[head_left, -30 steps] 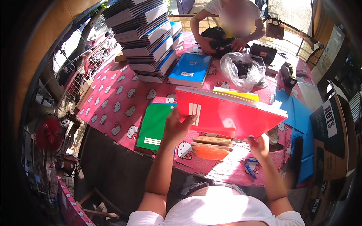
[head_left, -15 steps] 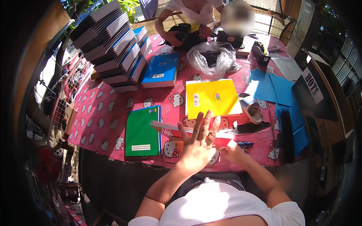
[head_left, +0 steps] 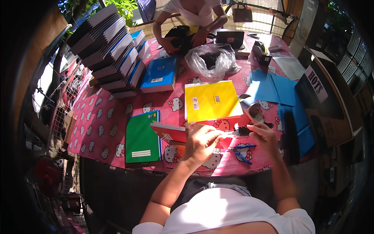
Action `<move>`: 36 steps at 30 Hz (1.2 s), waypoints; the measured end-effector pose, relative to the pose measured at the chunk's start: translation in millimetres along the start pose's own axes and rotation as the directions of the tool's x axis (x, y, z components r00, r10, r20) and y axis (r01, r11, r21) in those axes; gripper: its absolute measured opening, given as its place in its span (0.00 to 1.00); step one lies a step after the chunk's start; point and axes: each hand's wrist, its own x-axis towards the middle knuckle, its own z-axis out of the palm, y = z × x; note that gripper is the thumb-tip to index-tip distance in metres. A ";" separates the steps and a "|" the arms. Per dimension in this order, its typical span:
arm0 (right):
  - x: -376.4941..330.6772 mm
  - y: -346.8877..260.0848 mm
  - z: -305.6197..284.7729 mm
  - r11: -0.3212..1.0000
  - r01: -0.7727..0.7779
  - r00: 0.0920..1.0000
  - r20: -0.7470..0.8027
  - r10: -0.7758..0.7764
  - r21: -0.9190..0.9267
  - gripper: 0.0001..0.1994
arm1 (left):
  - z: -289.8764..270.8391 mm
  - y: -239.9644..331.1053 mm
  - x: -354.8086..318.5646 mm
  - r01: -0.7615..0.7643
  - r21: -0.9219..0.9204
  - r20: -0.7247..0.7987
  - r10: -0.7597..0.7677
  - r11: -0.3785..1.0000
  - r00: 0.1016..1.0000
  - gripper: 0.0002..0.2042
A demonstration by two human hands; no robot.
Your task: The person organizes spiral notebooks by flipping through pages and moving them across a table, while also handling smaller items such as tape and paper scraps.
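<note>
Blue-handled tool (head_left: 243, 157) lies nearest on the table. Just past it, the left hand (head_left: 202, 142) is curled closed, holding the red notebook (head_left: 173, 132) at a tilt. Right hand (head_left: 265, 136): fingers bent in, can't tell if anything's pinched there. Green notebook (head_left: 143, 138) sits left, yellow notebook (head_left: 212, 100) farther, then the plastic bag (head_left: 226, 67).

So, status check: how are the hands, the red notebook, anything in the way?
Left hand at tilted red notebook, fingers curled, hold unclear. Right hand apart from it, fingers bent, hold unclear. Close by: blue-handled tool, yellow notebook.
</note>
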 end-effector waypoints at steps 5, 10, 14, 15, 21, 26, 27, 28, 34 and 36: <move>6.3 -64.6 7.0 0.999 -0.037 0.995 0.090 0.034 0.036 0.09 | -5.9 7.5 2.1 0.005 -0.079 0.062 0.000 0.997 0.998 0.06; 14.3 -70.0 2.5 0.999 -0.026 0.992 0.125 0.031 -0.041 0.10 | -10.9 6.9 -3.7 -0.015 -0.091 0.065 0.021 0.996 0.998 0.08; 18.9 -72.3 2.4 0.991 -0.136 0.949 0.287 0.132 -0.004 0.10 | -12.3 6.6 -4.6 0.001 -0.126 0.058 0.006 0.992 0.998 0.08; 18.8 -72.5 2.4 0.986 -0.165 0.935 0.320 0.154 0.008 0.10 | -11.3 5.8 -4.8 -0.002 -0.126 0.055 0.009 0.992 0.998 0.08; 22.3 -80.2 5.2 0.904 -0.428 0.829 0.400 0.390 0.006 0.08 | -12.4 8.1 -5.3 0.037 -0.123 0.079 -0.027 0.992 0.997 0.09; 14.9 -80.6 5.4 0.967 0.112 0.926 0.377 -0.018 -0.230 0.09 | -9.7 5.3 -5.8 0.008 -0.135 0.044 -0.002 0.991 0.999 0.08; 15.1 -82.3 2.6 0.955 0.126 0.909 0.418 -0.003 -0.269 0.09 | -8.8 4.3 -5.8 0.000 -0.131 0.045 0.006 0.991 0.999 0.09; 12.7 -72.6 8.1 0.971 0.109 0.925 0.379 -0.021 -0.212 0.10 | -8.4 4.1 -5.7 -0.008 -0.127 0.046 0.014 0.992 0.999 0.09; 7.4 -77.6 14.8 0.963 0.045 0.979 0.202 0.011 -0.266 0.11 | -14.1 5.6 -10.2 0.037 0.013 0.054 -0.037 0.999 0.998 0.12; 7.7 -83.7 20.3 0.971 0.030 0.979 0.201 0.019 -0.239 0.10 | -13.4 4.5 -14.3 0.031 -0.041 0.069 -0.028 0.999 0.997 0.13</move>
